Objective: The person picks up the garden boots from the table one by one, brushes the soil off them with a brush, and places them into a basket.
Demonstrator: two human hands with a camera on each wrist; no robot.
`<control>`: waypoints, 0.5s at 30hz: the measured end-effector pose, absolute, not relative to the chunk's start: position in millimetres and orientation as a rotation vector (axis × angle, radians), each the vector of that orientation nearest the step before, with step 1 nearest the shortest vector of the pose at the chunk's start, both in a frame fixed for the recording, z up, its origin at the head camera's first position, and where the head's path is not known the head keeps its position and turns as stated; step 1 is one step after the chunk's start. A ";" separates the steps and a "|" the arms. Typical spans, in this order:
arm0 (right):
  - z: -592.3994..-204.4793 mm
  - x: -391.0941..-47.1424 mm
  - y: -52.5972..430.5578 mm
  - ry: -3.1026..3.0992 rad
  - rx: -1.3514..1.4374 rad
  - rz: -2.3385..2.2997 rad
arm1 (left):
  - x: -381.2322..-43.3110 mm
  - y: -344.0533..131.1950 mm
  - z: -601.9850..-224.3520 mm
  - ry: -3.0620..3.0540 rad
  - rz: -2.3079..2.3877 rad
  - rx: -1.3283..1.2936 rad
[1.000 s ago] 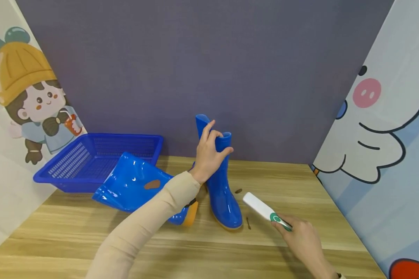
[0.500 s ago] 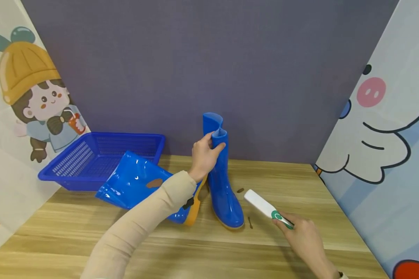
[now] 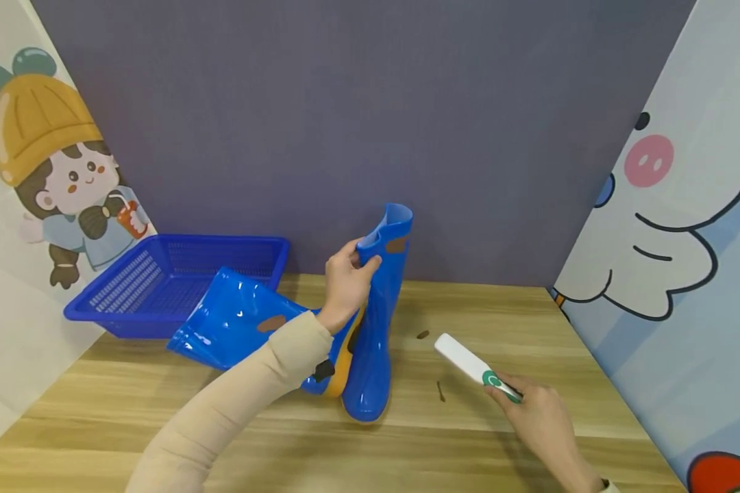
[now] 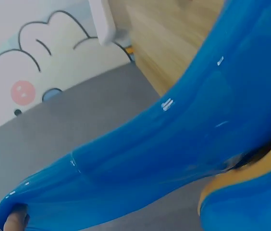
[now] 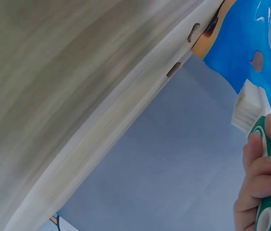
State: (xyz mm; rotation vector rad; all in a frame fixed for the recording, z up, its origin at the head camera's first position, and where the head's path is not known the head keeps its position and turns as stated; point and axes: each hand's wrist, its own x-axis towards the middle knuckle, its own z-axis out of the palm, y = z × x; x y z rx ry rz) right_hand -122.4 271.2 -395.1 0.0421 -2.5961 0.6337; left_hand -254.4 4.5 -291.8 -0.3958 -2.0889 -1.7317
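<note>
A blue rain boot (image 3: 373,356) stands on the table, its shaft leaning slightly right. My left hand (image 3: 347,287) pinches the top rim, folding the opening inward. Near that rim is a brown patch (image 3: 397,245). A second blue rain boot (image 3: 237,325) lies on its side to the left, its orange sole facing the first boot; my left forearm covers part of it. On its shaft is another brown patch (image 3: 271,323). My right hand (image 3: 539,421) grips the green and white handle of a scrub brush (image 3: 462,357). The brush stays apart from both boots, its bristles (image 5: 245,108) showing in the right wrist view.
A blue plastic basket (image 3: 222,240) stands at the back left, with the lying boot's shaft in front of it. Two small brown bits (image 3: 423,335) lie on the wooden table (image 3: 481,452) between boot and brush. A grey panel (image 3: 370,123) closes off the back.
My left hand has taken hold of the standing boot's rim and turned the boot, bringing its toe leftward and the brown patch into view. The brush has hardly moved.
</note>
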 end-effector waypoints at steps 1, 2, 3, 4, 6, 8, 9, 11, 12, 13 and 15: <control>-394.6 -123.1 270.8 -2.594 0.045 0.636 | -252.1 3.6 -291.3 -2.090 -1.761 -0.388; -394.2 -123.7 270.4 -2.593 0.049 0.637 | -249.3 2.9 -291.0 -2.091 -1.791 -0.382; -393.9 -124.1 269.7 -2.591 0.053 0.635 | -246.3 2.4 -290.8 -2.099 -1.813 -0.374; -393.7 -124.4 269.1 -2.592 0.055 0.635 | -243.3 1.9 -291.0 -2.106 -1.838 -0.370; -393.6 -124.9 267.8 -2.600 0.057 0.632 | -237.0 1.2 -291.4 -2.119 -1.874 -0.380; -393.9 -125.3 266.7 -2.603 0.066 0.627 | -231.7 0.9 -292.2 -2.129 -1.900 -0.407; -394.1 -125.5 266.3 -2.602 0.070 0.624 | -229.8 0.4 -292.5 -2.128 -1.909 -0.429; -394.6 -126.0 265.9 -2.606 0.069 0.621 | -226.9 -0.9 -292.0 -2.131 -1.895 -0.471; -394.8 -126.4 265.9 -2.606 0.068 0.625 | -226.1 -1.8 -291.3 -2.136 -1.884 -0.483; -395.0 -126.8 265.9 -2.604 0.069 0.627 | -225.5 -2.4 -290.1 -2.147 -1.867 -0.493; -395.2 -127.7 266.2 -2.603 0.062 0.641 | -224.7 -3.3 -286.7 -2.187 -1.824 -0.508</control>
